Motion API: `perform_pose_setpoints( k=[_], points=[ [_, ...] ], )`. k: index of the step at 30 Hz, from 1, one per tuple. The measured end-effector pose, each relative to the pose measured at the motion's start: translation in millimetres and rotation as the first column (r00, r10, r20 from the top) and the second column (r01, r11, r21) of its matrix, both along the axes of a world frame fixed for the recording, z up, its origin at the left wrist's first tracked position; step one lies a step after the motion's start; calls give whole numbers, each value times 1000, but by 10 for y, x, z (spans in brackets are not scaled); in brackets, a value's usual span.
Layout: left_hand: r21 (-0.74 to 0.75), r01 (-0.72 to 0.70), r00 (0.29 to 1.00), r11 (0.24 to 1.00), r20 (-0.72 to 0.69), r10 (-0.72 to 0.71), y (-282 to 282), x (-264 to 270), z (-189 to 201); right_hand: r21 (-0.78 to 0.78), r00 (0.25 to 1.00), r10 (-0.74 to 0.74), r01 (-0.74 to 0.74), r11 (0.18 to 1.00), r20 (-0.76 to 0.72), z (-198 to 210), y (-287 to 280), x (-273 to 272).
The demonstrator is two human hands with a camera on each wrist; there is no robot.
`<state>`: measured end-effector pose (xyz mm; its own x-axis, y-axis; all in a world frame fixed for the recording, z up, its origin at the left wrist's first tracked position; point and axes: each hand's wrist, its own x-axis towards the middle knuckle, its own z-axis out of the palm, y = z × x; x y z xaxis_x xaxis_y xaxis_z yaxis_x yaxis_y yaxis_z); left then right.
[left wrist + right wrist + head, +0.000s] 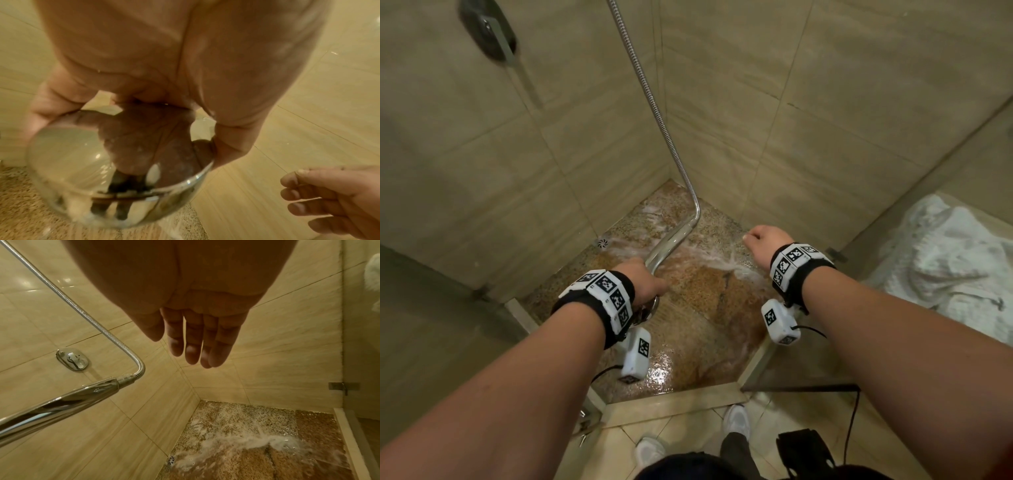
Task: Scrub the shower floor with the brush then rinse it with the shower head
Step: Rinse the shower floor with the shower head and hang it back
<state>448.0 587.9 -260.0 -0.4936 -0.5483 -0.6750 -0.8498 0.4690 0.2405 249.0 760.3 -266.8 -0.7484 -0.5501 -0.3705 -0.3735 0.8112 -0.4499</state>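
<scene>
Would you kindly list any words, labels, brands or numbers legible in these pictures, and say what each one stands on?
No readable text appears in any view.
Wristbands: only black-and-white square marker patterns; tiny marks beside them are too small to read.
Shower head: plain chrome, no brand visible.
Wall control plate: small marks, too blurred to read.

Drain (602, 243) prob. left of foam (719, 255).

Warm, dim yellowish light throughout. Glare spots seen on glossy wall tiles (30, 285) at upper left of right wrist view. Left wrist view softened by blur; chrome shower head (121, 170) marked by bright reflections. Straight tile lines bent toward edges in all views. Head view slightly soft.
</scene>
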Motion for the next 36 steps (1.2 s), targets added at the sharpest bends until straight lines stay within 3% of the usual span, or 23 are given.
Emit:
perform_pose_setpoints(
  k=[36],
  points=[
    [-15,2,1000,1000,9,-2,-39,42,-47,-12,1000,0,0,1000,4,-8,15,2]
  ],
)
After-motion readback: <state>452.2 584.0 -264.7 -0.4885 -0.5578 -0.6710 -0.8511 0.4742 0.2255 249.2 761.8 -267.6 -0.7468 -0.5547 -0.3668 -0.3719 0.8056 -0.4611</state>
